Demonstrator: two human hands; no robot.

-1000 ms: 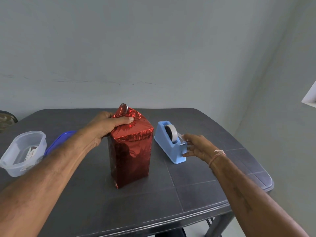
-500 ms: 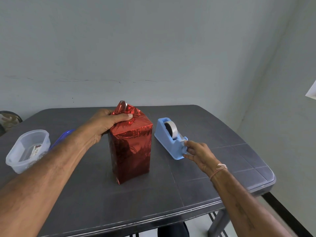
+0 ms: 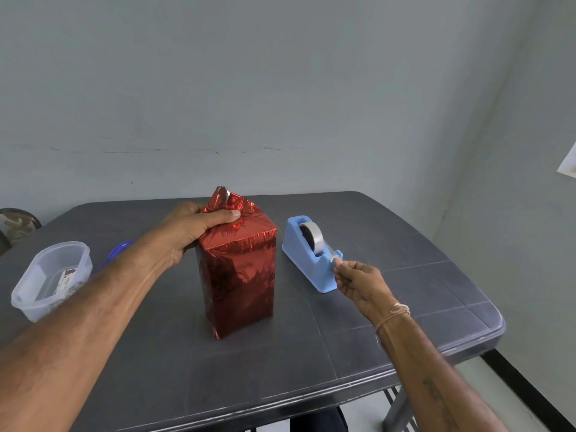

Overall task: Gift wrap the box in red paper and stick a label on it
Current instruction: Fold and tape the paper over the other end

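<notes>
No legible text: only blurred, unreadable print on a label (image 3: 66,276) inside the clear plastic tub (image 3: 33,309)

- The wrapped box (image 3: 240,275) stands upright on the table (image 3: 280,369), under the left hand (image 3: 187,232), which grips the gathered paper at its top;
- the tape dispenser (image 3: 307,263) sits on the table between the box and the right hand (image 3: 358,282), near the box but apart from it; the tape roll (image 3: 311,236) rests in it;
- the right hand pinches the tape end (image 3: 334,260) at the dispenser's near end;
- the container (image 3: 81,260) lies on the table left of the left forearm, well apart from the box; a card (image 3: 65,277) lies inside it;
- a lid (image 3: 113,252) lies just beyond the left forearm, beside the container, partly hidden.
</notes>
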